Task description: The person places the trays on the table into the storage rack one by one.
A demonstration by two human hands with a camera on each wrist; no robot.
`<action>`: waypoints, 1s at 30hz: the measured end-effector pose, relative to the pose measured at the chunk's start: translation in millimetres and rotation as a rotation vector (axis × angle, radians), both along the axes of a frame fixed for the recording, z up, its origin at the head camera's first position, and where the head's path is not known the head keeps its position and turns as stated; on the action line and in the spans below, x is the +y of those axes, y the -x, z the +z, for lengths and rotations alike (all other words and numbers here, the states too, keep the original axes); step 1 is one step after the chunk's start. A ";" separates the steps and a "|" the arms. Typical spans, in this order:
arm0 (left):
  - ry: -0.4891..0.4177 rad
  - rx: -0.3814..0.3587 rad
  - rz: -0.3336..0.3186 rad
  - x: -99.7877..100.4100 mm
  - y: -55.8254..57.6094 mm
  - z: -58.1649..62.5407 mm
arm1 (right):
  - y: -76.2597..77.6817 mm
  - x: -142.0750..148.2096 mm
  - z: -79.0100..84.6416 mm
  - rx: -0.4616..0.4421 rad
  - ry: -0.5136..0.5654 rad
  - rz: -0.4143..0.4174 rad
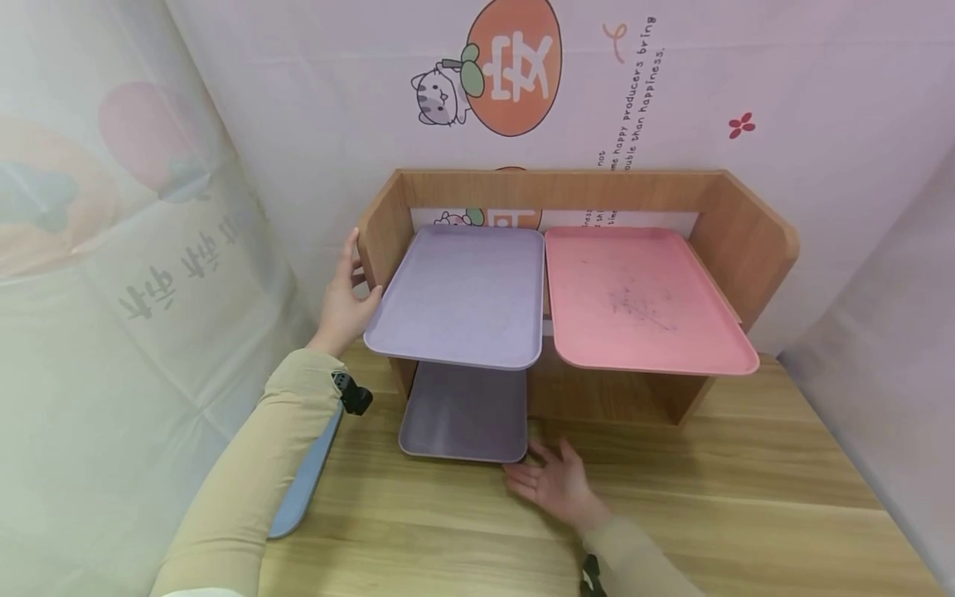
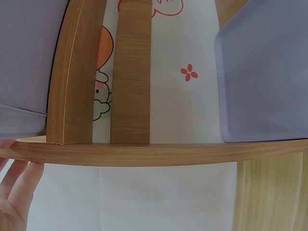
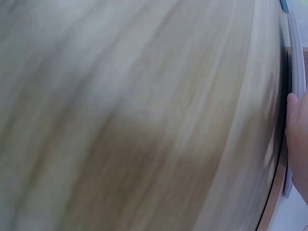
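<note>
My left hand [image 1: 346, 303] is at the left side panel [image 1: 382, 236] of a wooden shelf [image 1: 559, 189]. In the left wrist view its fingers [image 2: 25, 185] lie along the panel's outer face and the thumb is on the other side, by a tray edge. A lilac tray [image 1: 466, 294] sits on the upper level, its front overhanging. Below it, a darker-looking purple tray [image 1: 466, 414] sticks out of the lower left compartment. My right hand [image 1: 559, 489] has its fingers extended at that tray's front right corner.
A pink tray [image 1: 645, 303] with dark marks lies on the upper right, also overhanging the front. Partly hidden behind my left sleeve, a blue tray [image 1: 306, 489] is on the wooden table [image 1: 753, 489]. Printed cloth [image 1: 336, 108] hangs behind and at both sides.
</note>
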State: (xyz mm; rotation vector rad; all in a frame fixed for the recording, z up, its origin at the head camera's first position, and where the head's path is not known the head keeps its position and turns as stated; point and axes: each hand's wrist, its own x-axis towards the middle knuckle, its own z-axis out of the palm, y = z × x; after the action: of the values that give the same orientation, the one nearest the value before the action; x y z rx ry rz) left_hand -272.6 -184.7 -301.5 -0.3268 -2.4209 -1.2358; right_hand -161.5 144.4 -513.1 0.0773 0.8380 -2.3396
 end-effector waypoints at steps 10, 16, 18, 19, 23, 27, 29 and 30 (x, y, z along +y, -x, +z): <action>-0.015 -0.002 -0.012 0.6 0.8 -1.3 | -1.6 -3.3 -1.7 0.008 -0.026 -0.004; -0.006 -0.002 -0.011 1.6 2.1 -2.7 | -4.7 1.4 -2.8 0.032 -0.020 0.029; -0.005 -0.004 -0.011 2.1 2.7 -3.2 | -7.2 6.2 -2.3 0.041 -0.015 0.039; -0.005 -0.005 -0.012 2.2 2.9 -3.3 | -8.5 9.6 -2.1 0.045 -0.013 0.039; -0.007 -0.004 -0.012 2.9 3.7 -3.6 | -12.2 30.4 -4.8 0.064 0.008 0.014; -0.006 -0.006 -0.013 3.6 4.3 -3.3 | -13.1 60.8 -11.8 0.061 0.065 0.001; -0.006 -0.013 -0.014 3.7 4.4 -3.3 | -13.1 80.8 -14.8 0.058 0.123 0.012; -0.007 -0.017 -0.013 3.6 4.1 -3.2 | -13.1 91.8 -15.5 0.055 0.179 0.020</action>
State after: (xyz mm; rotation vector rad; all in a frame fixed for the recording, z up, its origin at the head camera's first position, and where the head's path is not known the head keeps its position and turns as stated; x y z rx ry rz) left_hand -276.7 -181.1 -304.7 -0.3315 -2.4319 -1.2576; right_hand -148.4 236.2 -528.6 -0.0708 0.6482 -2.3961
